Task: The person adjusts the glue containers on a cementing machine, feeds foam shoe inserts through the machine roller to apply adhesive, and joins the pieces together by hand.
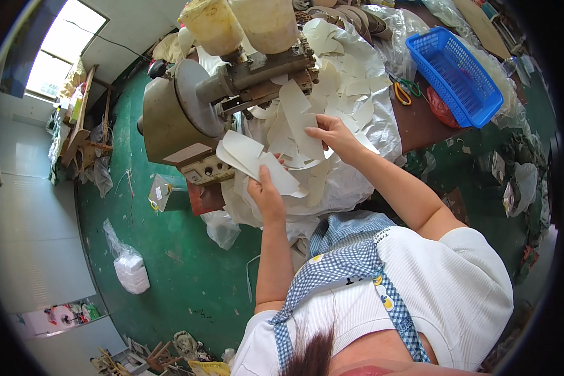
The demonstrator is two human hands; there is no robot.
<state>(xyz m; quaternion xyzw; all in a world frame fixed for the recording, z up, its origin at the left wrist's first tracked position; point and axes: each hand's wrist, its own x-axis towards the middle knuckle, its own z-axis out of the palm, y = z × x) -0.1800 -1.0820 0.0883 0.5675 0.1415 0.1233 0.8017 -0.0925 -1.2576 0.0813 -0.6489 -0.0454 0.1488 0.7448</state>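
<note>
My left hand (268,190) grips a few flat white insole-shaped pieces (243,150), its thumb lying on top of them. To the right, my right hand (333,135) pinches the edge of one long off-white insole-shaped piece (299,116). That piece's far end reaches up to the working head of a bench machine (257,80), and I cannot tell whether it touches. The machine has a grey-green housing, a large pale disc and a metal arm. Many similar cut pieces (344,81) lie in a loose heap on white plastic sheeting (387,128) under and beyond my hands.
Two stained tubs (266,25) sit atop the machine. Right of the heap are orange-handled scissors (401,94), a blue plastic basket (454,75) and a red bag (442,108). On the green floor at left lies a wrapped white bundle (131,271); a clear container (164,192) stands near the machine.
</note>
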